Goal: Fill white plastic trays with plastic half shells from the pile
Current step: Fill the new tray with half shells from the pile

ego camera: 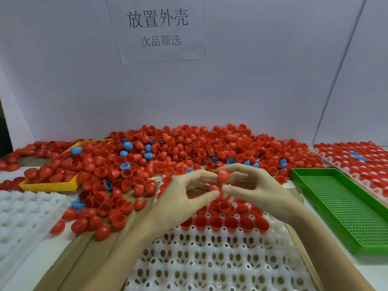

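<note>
Both hands meet right over the middle of the white tray [220, 259]. Left hand [184, 198] has its fingers curled, thumb and forefinger pinching a red half shell [214, 187] that's mostly hidden between the hands. Right hand [256, 187] pinches another red shell [222, 175] at its fingertips, held a bit higher, dome side toward the camera.

Under the hands the tray's far rows are filled with red shells sitting open side up, while the near rows show bare sockets with holes. It sits on brown cardboard [84, 255].

Further back is the big pile of shells [189, 148], mostly red with a few blue ones mixed in, spreading across the table to the white backboard. It spills into and around a yellow tray [50, 185] on the left. An unfilled white tray [23, 217] lies at the near left. To the right there's a green mesh tray [340, 208], and beyond it a filled tray [361, 162] of red shells with a couple of blue ones. A paper sign [157, 28] with printed characters hangs on the backboard.
</note>
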A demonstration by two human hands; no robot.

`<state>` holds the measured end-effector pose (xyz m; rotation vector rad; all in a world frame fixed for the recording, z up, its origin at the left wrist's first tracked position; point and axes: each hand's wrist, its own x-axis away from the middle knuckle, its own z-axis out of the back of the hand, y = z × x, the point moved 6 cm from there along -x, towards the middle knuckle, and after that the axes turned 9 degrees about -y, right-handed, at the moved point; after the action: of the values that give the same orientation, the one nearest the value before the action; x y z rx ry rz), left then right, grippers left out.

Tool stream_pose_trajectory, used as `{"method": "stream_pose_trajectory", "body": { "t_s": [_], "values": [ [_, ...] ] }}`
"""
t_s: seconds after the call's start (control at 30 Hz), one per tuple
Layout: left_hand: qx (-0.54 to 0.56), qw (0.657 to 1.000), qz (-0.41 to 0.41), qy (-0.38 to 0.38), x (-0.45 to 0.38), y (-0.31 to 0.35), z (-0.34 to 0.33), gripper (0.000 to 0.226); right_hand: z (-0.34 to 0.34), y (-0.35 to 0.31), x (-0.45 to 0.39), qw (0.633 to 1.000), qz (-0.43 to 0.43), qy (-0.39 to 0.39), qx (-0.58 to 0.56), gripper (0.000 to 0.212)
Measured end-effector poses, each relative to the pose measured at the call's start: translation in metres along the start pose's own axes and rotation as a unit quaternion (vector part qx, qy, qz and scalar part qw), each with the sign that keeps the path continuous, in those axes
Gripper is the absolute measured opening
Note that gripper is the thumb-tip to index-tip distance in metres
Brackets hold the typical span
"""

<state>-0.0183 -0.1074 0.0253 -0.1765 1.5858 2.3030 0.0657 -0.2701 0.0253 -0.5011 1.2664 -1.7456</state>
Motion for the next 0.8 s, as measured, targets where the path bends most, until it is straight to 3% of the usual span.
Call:
{"method": "stream_pose_trajectory", "body": {
  "t_s": [0.17, 0.27, 0.5, 0.7, 0.8],
  "values": [
    [0.006, 1.0, -0.002, 0.019, 0.002, -0.005, -0.003, 0.035, 0.0, -0.001, -0.002, 1.0, 0.017, 0.02, 0.01, 0.022],
    [0.014, 0.999, -0.008, 0.049, 0.003, -0.008, 0.0, 0.032, 0.004, 0.0, 0.0, 1.0, 0.009, 0.02, 0.011, 0.025],
    [-0.106, 0.979, -0.046, 0.168, 0.009, 0.001, 0.013, 0.024, 0.004, 0.003, 0.001, 1.0, -0.007, 0.006, 0.009, 0.022],
    [-0.189, 0.963, -0.111, 0.159, 0.013, 0.018, 0.003, 0.037, 0.006, 0.002, 0.0, 0.999, 0.017, 0.025, 0.034, 0.01],
    [-0.242, 0.951, -0.152, 0.123, 0.012, 0.025, -0.01, 0.037, 0.002, 0.003, 0.0, 0.999, 0.004, 0.006, 0.037, 0.017]
  ]
}}
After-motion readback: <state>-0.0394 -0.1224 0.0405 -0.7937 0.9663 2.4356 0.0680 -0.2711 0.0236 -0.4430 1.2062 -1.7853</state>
